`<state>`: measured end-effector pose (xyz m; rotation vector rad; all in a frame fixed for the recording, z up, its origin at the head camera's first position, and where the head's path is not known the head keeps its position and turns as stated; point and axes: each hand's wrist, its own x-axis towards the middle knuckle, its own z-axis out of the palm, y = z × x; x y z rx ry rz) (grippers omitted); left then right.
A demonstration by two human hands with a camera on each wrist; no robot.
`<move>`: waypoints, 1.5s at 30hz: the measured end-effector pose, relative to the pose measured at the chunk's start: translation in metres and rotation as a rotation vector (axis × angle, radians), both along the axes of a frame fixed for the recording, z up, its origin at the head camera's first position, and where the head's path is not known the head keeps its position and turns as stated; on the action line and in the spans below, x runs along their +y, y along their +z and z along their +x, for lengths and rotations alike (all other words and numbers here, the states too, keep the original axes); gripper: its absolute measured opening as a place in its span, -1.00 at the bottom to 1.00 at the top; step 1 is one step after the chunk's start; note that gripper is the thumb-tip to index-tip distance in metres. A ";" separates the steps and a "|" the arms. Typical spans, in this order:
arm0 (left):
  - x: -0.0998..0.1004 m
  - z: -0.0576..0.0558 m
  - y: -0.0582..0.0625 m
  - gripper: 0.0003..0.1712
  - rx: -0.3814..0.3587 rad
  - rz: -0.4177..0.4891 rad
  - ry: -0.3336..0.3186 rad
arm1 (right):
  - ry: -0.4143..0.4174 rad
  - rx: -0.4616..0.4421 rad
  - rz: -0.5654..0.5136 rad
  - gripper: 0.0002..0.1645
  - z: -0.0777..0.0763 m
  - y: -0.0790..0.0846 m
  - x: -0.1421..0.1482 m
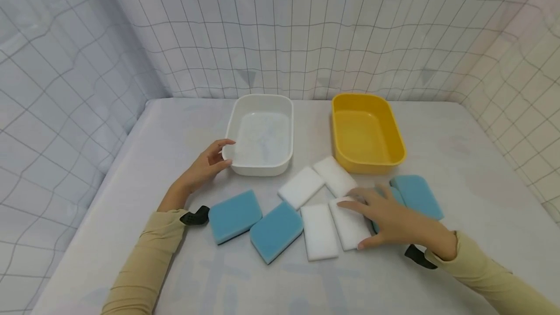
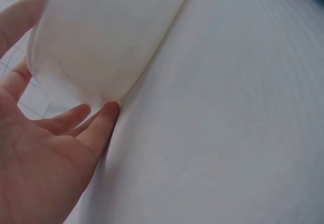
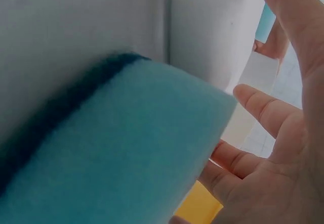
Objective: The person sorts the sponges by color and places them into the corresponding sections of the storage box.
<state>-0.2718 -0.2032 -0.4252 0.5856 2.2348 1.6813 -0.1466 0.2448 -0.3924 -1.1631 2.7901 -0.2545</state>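
My left hand (image 1: 199, 171) holds the near left corner of a white plastic tub (image 1: 259, 170), its fingers and thumb spread around the rim and wall. In the left wrist view, fingertips touch the tub's outer wall (image 2: 101, 42). My right hand (image 1: 393, 218) straddles a white sponge (image 1: 348, 225), thumb at the near edge and fingers by the far side, with no firm grip visible. Close to the camera in the right wrist view is a blue sponge (image 3: 136, 143) with a dark backing. Two blue sponges lie by that hand, one (image 1: 415, 196) in plain sight, the other partly hidden beneath it.
Several more white sponges (image 1: 320, 232) lie mid-table. To their left are two blue sponges (image 1: 235, 215). A yellow tub (image 1: 365, 130) stands behind the white sponges, right of the white tub. Grid-patterned cloth (image 1: 288, 38) surrounds the table's back and sides.
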 end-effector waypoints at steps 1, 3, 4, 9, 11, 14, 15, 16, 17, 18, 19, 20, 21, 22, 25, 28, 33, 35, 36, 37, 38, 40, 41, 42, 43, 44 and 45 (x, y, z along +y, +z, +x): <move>0.000 0.000 0.000 -0.41 -0.002 0.007 -0.002 | -0.002 -0.009 0.000 0.06 0.000 -0.001 0.000; 0.000 0.001 0.000 -0.41 -0.006 0.021 -0.006 | -0.002 -0.022 -0.005 0.06 0.001 -0.002 -0.001; 0.000 0.001 0.000 -0.41 -0.008 0.028 -0.006 | -0.003 -0.026 -0.010 0.07 0.000 -0.003 -0.001; 0.000 0.000 -0.001 -0.41 -0.006 0.047 -0.013 | -0.006 -0.032 -0.021 0.11 -0.001 -0.006 -0.002; 0.000 0.000 -0.001 -0.40 -0.006 0.047 -0.017 | -0.006 -0.033 -0.013 0.11 0.000 -0.006 -0.002; 0.000 0.000 -0.001 -0.40 -0.007 0.039 -0.016 | -0.010 -0.043 -0.005 0.13 0.001 -0.007 -0.002; 0.000 0.000 -0.001 -0.41 -0.006 0.035 -0.014 | -0.011 -0.047 0.000 0.13 0.001 -0.007 -0.002; 0.000 0.000 -0.001 -0.40 -0.005 0.037 -0.015 | -0.012 -0.050 0.003 0.13 0.001 -0.007 -0.002; 0.001 0.000 0.000 -0.40 -0.003 0.041 -0.017 | -0.012 -0.052 0.004 0.13 0.001 -0.007 -0.002; 0.001 0.000 0.001 -0.40 -0.003 0.041 -0.016 | -0.014 -0.055 0.004 0.12 0.000 -0.007 -0.002; 0.002 0.000 0.001 -0.40 -0.003 0.042 -0.017 | -0.012 -0.056 0.005 0.11 0.000 -0.006 -0.002; 0.002 0.000 0.001 -0.39 -0.004 0.042 -0.017 | -0.010 -0.057 0.004 0.11 0.000 -0.006 -0.001; 0.003 0.000 0.001 -0.40 -0.007 0.042 -0.017 | -0.009 -0.053 0.008 0.10 0.000 -0.006 -0.001; 0.003 0.000 0.000 -0.39 -0.011 0.041 -0.014 | -0.007 -0.050 0.008 0.09 0.000 -0.006 -0.001; 0.003 0.001 0.000 -0.40 -0.026 0.024 -0.003 | -0.001 -0.041 0.004 0.08 0.000 -0.006 0.000; 0.002 0.002 0.000 -0.40 -0.029 0.014 0.000 | -0.007 -0.041 -0.012 0.07 0.000 -0.005 0.000; 0.001 0.001 0.000 -0.41 -0.020 0.025 -0.012 | -0.050 -0.078 -0.033 0.06 0.004 0.000 -0.001; 0.001 0.001 0.000 -0.41 -0.022 0.033 -0.013 | -0.060 -0.080 -0.035 0.05 0.005 0.002 -0.001; 0.001 0.001 0.000 -0.41 -0.020 0.034 -0.014 | -0.059 -0.076 -0.036 0.05 0.006 0.003 0.000; 0.002 0.001 0.000 -0.41 -0.020 0.037 -0.015 | -0.054 -0.068 -0.043 0.05 0.006 0.003 0.000; 0.002 0.001 0.001 -0.41 -0.025 0.037 -0.012 | -0.046 -0.059 -0.049 0.05 0.006 0.004 0.000; 0.002 0.002 0.001 -0.41 -0.025 0.036 -0.010 | -0.024 -0.034 -0.063 0.06 0.006 0.005 0.000; 0.002 0.002 0.001 -0.41 -0.026 0.036 -0.011 | -0.012 -0.026 -0.075 0.06 0.006 0.005 0.000; 0.002 0.002 0.001 -0.41 -0.028 0.036 -0.011 | 0.001 -0.017 -0.086 0.06 0.006 0.006 0.000; 0.002 0.002 0.001 -0.41 -0.029 0.032 -0.010 | 0.011 -0.009 -0.095 0.06 0.005 0.008 -0.001; 0.001 0.002 0.001 -0.42 -0.030 0.027 -0.008 | 0.017 -0.005 -0.102 0.07 0.005 0.009 -0.001; 0.001 0.002 0.001 -0.41 -0.027 0.026 -0.009 | 0.026 0.000 -0.115 0.07 0.004 0.011 -0.001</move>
